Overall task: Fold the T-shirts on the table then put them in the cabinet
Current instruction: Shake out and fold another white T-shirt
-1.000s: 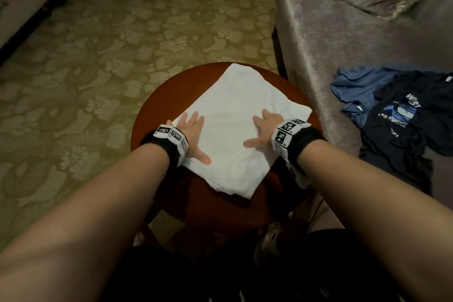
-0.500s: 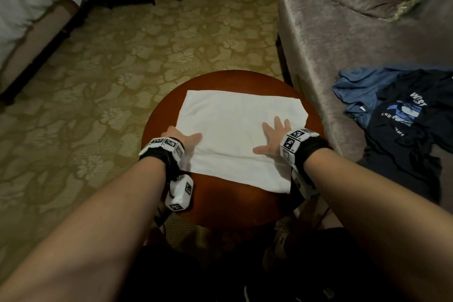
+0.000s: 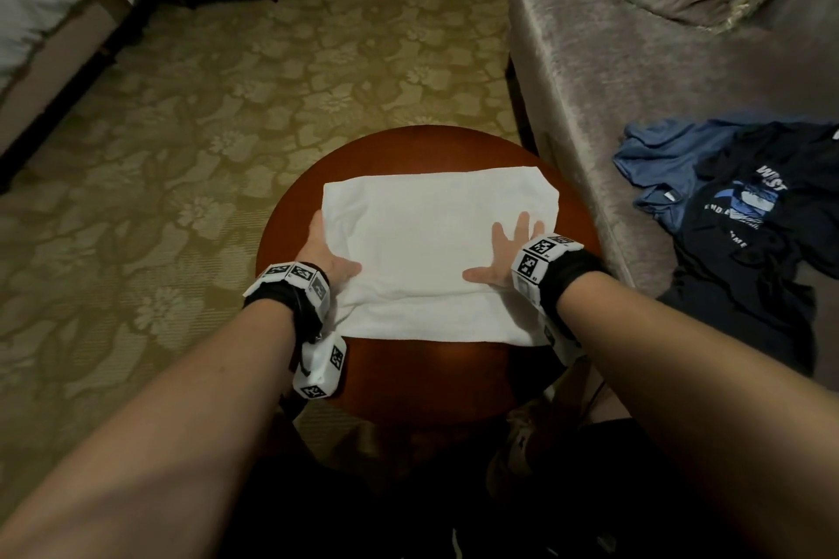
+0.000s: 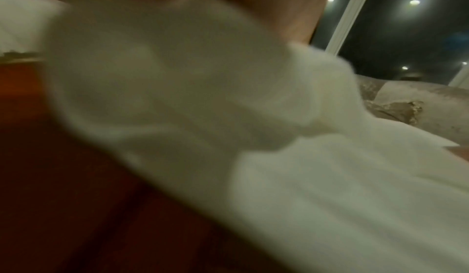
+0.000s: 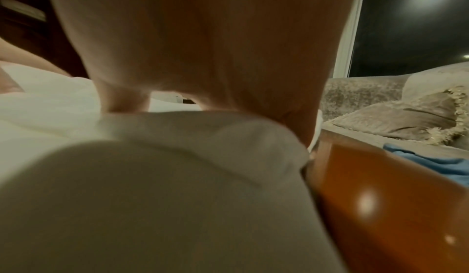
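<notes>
1. White folded T-shirt [image 3: 436,250] lies flat on the round red-brown wooden tabletop [image 3: 454,377], covering the middle, its right side close to the right edge.
2. Left hand [image 3: 324,254] at the shirt's left edge: thumb on top of the cloth; the other fingers are hidden, cannot tell if they go under it.
3. Right hand [image 3: 508,250] rests flat on the shirt's right part, fingers [image 3: 522,222] straight and spread apart, thumb out to the left.
4. Left wrist view blurred: only white cloth and tabletop.
5. Grey sofa [image 3: 635,82] just beside the tabletop's right edge holds an unfolded blue T-shirt [image 3: 663,159] and a dark navy printed T-shirt [image 3: 749,241], overlapping.
6. Patterned carpet [image 3: 227,104] below.
</notes>
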Tool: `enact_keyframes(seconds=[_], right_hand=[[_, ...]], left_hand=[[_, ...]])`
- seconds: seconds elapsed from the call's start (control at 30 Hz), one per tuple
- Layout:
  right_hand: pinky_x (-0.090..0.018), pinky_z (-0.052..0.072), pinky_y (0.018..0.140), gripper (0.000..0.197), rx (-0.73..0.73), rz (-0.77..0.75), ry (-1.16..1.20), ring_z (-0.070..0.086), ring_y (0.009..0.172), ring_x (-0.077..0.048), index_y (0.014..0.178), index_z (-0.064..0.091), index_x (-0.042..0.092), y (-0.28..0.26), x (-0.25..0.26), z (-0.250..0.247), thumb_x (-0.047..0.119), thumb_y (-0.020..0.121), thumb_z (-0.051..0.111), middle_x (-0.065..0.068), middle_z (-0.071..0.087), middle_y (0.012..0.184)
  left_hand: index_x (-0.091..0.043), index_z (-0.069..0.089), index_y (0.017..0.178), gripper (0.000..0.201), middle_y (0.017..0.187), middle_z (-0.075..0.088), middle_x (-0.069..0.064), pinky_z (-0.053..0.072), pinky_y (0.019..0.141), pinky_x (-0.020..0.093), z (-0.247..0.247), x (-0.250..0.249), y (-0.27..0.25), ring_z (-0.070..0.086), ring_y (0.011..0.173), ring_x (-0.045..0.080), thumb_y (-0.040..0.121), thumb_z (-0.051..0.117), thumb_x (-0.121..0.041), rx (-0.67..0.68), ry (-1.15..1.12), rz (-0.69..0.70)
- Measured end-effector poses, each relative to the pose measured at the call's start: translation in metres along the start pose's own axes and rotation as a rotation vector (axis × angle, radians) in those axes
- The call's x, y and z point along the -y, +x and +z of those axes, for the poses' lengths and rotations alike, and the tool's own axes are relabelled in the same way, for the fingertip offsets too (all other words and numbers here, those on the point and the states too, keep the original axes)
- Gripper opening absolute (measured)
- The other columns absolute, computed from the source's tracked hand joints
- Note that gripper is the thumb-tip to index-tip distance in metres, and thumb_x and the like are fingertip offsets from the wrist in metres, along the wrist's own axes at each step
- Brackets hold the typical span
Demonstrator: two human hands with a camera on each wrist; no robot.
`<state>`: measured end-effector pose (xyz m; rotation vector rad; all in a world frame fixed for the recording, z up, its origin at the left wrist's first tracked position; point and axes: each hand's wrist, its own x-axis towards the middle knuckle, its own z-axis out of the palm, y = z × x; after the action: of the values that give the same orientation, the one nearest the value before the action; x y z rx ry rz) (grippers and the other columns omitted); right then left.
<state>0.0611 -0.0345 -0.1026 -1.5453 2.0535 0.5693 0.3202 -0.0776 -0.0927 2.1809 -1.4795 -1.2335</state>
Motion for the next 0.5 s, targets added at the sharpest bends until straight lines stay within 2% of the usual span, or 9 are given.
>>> enact_keyframes(seconds=[0.07, 0.1, 0.13, 0.17, 0.23, 0.3, 0.37, 0.4, 0.5], right_hand=[[-0.059, 0.007, 0.115, 0.107, -0.006, -0.017, 0.005, -0.012, 0.143, -0.045, 0.152, -0.009, 0.024, 0.0, 0.005, 0.0, 0.082, 0.076, 0.04, -0.017, -0.023, 0.155], [-0.059, 0.007, 0.114, 0.107, -0.003, -0.025, 0.008, -0.012, 0.143, -0.045, 0.152, -0.008, 0.025, 0.0, 0.009, 0.0, 0.082, 0.076, 0.041, -0.017, -0.023, 0.155], [-0.059, 0.007, 0.114, 0.105, 0.005, -0.032, 0.009, -0.012, 0.143, -0.045, 0.152, -0.007, 0.025, -0.001, 0.012, 0.0, 0.081, 0.077, 0.041, -0.017, -0.023, 0.156], [-0.059, 0.008, 0.114, 0.103, 0.012, -0.037, 0.012, -0.01, 0.143, -0.044, 0.152, -0.004, 0.026, -0.002, 0.016, -0.001, 0.08, 0.078, 0.042, -0.016, -0.02, 0.156], [-0.059, 0.013, 0.112, 0.091, -0.004, -0.053, 0.052, -0.002, 0.144, -0.041, 0.151, 0.012, 0.023, -0.005, 0.022, -0.005, 0.072, 0.082, 0.044, -0.014, -0.008, 0.158], [-0.054, 0.031, 0.108, 0.066, -0.12, -0.065, 0.149, 0.025, 0.138, -0.038, 0.14, 0.038, 0.015, -0.01, 0.022, -0.009, 0.055, 0.089, 0.047, -0.014, 0.024, 0.15], [-0.04, 0.047, 0.094, 0.038, -0.261, -0.069, 0.353, 0.051, 0.113, -0.031, 0.122, 0.057, 0.009, -0.015, 0.02, -0.015, 0.03, 0.092, 0.047, -0.013, 0.051, 0.127], [-0.034, 0.05, 0.085, 0.031, -0.296, -0.072, 0.444, 0.056, 0.101, -0.029, 0.114, 0.062, 0.006, -0.018, 0.018, -0.018, 0.02, 0.093, 0.045, -0.013, 0.059, 0.118], [-0.032, 0.054, 0.073, 0.021, -0.197, -0.082, 0.685, 0.064, 0.086, -0.027, 0.101, 0.065, 0.003, -0.012, 0.009, -0.014, 0.012, 0.094, 0.046, -0.011, 0.067, 0.099]], left_hand=[[-0.023, 0.027, 0.151, 0.074, 0.126, 0.057, 0.013, 0.049, 0.08, 0.034, -0.004, 0.006, 0.005, 0.061, 0.104, 0.031, 0.089, 0.06, -0.001, -0.012, 0.049, 0.106], [-0.022, 0.035, 0.148, 0.066, 0.111, 0.064, 0.014, 0.05, 0.071, 0.03, -0.007, 0.007, 0.007, 0.064, 0.085, 0.027, 0.09, 0.059, -0.001, -0.024, 0.035, 0.122], [-0.021, 0.038, 0.146, 0.062, 0.107, 0.065, 0.014, 0.051, 0.067, 0.028, -0.011, 0.004, 0.004, 0.064, 0.078, 0.025, 0.09, 0.057, -0.002, -0.022, 0.001, 0.112], [-0.019, 0.038, 0.146, 0.062, 0.116, 0.063, 0.013, 0.051, 0.072, 0.029, -0.014, 0.0, 0.004, 0.063, 0.084, 0.025, 0.09, 0.057, -0.002, -0.043, 0.0, 0.125], [-0.017, 0.032, 0.148, 0.068, 0.139, 0.048, 0.011, 0.048, 0.092, 0.033, -0.024, -0.01, -0.001, 0.056, 0.114, 0.028, 0.087, 0.059, -0.005, -0.086, 0.043, 0.145], [-0.019, 0.021, 0.151, 0.075, 0.153, 0.031, 0.007, 0.041, 0.104, 0.034, -0.031, -0.023, -0.008, 0.043, 0.131, 0.027, 0.087, 0.058, -0.006, -0.054, 0.034, 0.158], [-0.019, 0.016, 0.152, 0.077, 0.152, 0.03, 0.007, 0.045, 0.092, 0.031, -0.033, -0.038, -0.02, 0.046, 0.125, 0.026, 0.088, 0.056, -0.006, -0.041, 0.102, 0.205], [-0.018, 0.016, 0.152, 0.077, 0.147, 0.036, 0.007, 0.044, 0.083, 0.029, -0.033, -0.047, -0.026, 0.05, 0.116, 0.024, 0.088, 0.056, -0.007, -0.039, 0.145, 0.232], [-0.015, 0.024, 0.148, 0.073, 0.121, 0.046, 0.008, 0.04, 0.076, 0.029, -0.025, -0.073, -0.048, 0.053, 0.109, 0.027, 0.084, 0.059, -0.009, -0.036, 0.285, 0.324]])
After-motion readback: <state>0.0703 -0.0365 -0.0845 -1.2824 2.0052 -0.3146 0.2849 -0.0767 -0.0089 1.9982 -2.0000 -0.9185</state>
